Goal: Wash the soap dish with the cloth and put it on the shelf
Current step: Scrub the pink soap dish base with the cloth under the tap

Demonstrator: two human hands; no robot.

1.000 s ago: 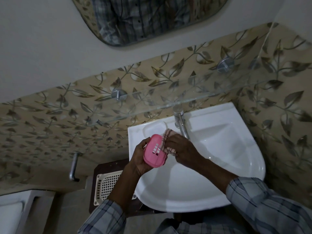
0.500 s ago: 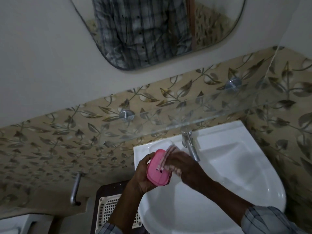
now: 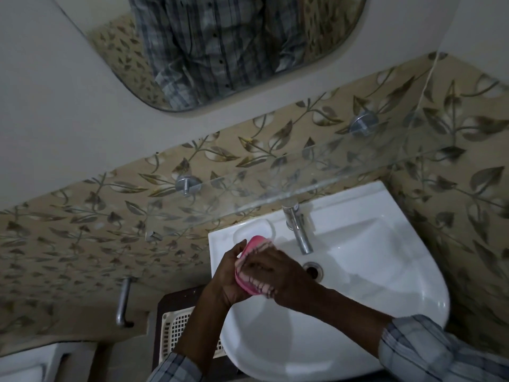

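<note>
the person has the pink soap dish (image 3: 254, 242) up over the back left corner of the white ceramic sink (image 3: 371, 285), just in front of the moulded oval soap recess (image 3: 254, 229); the dish is a smooth rounded oval of plastic, stood up on edge, and most of it is hidden between the two hands; the left hand (image 3: 227, 274) cups it from the left side with its fingers curled round the rim; the right hand (image 3: 279, 277) has its fingers bunched and curled on the cloth (image 3: 259, 286), a thin pale woven thing with dark check lines, pressed against the dish's face and showing at its top and bottom ends; the chrome tap (image 3: 299, 230), a plain cylinder with a slanted spout, stands just right of the hands, with the round metal-ringed drain (image 3: 313, 269) in front of it; the shelf (image 3: 275, 190) is a clear glass slab above the sink, carried on round metal brackets (image 3: 188, 184); glossy tiles (image 3: 82, 216) with a leaf-and-vine pattern run behind it; a round-cornered mirror (image 3: 234, 45) higher up reflects a plaid shirt; a cream plastic basket (image 3: 176, 334) with a square lattice sits below the sink's left edge
</note>
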